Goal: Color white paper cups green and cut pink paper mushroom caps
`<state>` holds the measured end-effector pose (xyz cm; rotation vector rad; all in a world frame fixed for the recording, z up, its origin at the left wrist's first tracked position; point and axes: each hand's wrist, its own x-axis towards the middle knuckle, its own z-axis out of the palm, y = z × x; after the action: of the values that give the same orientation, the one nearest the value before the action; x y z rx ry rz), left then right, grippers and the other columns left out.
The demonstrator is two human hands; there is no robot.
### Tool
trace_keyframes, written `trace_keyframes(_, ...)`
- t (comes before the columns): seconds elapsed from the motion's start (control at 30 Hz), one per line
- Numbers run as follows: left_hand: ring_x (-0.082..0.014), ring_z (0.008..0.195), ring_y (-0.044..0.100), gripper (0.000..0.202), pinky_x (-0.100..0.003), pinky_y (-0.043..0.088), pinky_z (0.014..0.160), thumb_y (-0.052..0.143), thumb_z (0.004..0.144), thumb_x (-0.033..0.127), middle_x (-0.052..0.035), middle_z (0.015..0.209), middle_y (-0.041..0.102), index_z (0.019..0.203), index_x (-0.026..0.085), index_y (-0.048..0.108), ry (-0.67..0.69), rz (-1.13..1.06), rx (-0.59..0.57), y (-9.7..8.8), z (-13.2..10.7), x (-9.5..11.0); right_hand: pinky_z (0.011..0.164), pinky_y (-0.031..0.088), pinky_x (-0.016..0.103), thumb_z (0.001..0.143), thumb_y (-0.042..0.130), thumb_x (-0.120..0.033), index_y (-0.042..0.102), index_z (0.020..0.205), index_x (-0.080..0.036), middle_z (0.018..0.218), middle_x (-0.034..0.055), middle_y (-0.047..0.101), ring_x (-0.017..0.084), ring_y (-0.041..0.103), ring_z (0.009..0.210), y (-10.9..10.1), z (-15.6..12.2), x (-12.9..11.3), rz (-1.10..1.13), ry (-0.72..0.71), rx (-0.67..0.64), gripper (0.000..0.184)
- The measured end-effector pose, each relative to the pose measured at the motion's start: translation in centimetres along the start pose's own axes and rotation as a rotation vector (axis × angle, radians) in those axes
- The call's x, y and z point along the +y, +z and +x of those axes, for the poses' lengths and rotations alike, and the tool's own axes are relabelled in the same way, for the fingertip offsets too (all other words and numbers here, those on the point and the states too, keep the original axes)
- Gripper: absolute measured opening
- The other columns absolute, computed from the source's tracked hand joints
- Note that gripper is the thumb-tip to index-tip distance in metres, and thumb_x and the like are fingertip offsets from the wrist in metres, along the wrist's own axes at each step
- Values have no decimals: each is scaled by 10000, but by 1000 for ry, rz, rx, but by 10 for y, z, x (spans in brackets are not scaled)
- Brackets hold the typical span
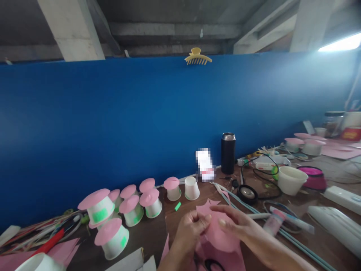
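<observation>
A piece of pink paper [225, 241], rounded along its lower edge and pointed at its top, is held between both hands. My left hand [191, 229] pinches its left side between thumb and fingers. My right hand [235, 222] grips the right side, thumb on the near face and fingers over the top. Below the hands lies more pink paper [239, 261], with a black loop [213, 264], perhaps a scissors handle, partly showing. Ahead stand a bare white cup [191, 189] and a white cup with a pink round top [172, 188]. A small green strip [177, 206] lies nearby.
Several pink-topped white cups [131, 210] stand at left, some stacked. Toward the back are a phone [205, 165] and a black flask [228, 154]. Cables [255, 210], a cream cup [291, 180] and a magenta container [311, 177] crowd the right. A blue partition [126, 113] rises behind.
</observation>
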<state>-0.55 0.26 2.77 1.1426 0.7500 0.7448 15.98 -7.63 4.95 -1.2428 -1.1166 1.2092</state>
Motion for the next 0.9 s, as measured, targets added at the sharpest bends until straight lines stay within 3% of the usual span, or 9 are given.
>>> trace_keyframes(0.17,-50,460,374,408,-193,271,463,774,662,481,53,521,471,622,154,535,26,-325,79,-1,10,-10,798,496,326,807,657,-478,596,1231,-200,979,63,716,231,657,929,1,1,3,231,74,44,511)
trace_keyframes(0.23,-39,457,388,400,-177,281,459,808,628,463,57,541,483,658,150,560,27,-425,119,2,11,-9,744,498,310,759,718,-426,622,1180,-193,901,52,716,210,665,832,6,3,4,313,76,19,491)
trace_keyframes(0.33,-33,444,404,409,-174,310,464,845,575,451,68,544,485,690,162,580,11,-524,133,8,9,-8,754,502,323,649,801,-356,667,1084,-192,940,61,716,216,667,813,17,3,2,432,47,-59,484)
trace_keyframes(0.47,-59,451,455,402,-205,360,497,844,575,454,51,541,522,686,169,583,1,-549,79,15,9,-12,882,480,392,599,820,-291,682,1058,-203,1023,80,716,278,661,954,30,1,-3,492,35,-44,488)
trace_keyframes(0.6,-41,408,383,419,-199,295,448,851,563,454,59,511,497,659,169,559,15,-533,64,17,13,-19,902,479,406,647,777,-305,693,1036,-194,1008,90,726,304,652,1008,34,-1,-5,455,34,61,414)
trace_keyframes(0.73,-41,434,409,430,-186,273,458,867,543,424,58,533,507,675,165,550,-5,-519,46,15,12,-17,875,504,384,659,773,-307,704,1001,-190,1016,89,731,302,654,1018,26,1,-3,508,53,59,367)
trace_keyframes(0.9,-56,491,439,432,-188,254,491,875,520,397,51,537,512,641,161,534,-28,-421,3,10,11,-13,862,513,367,654,798,-257,636,1135,-202,990,81,741,282,672,992,13,7,3,596,108,107,510)
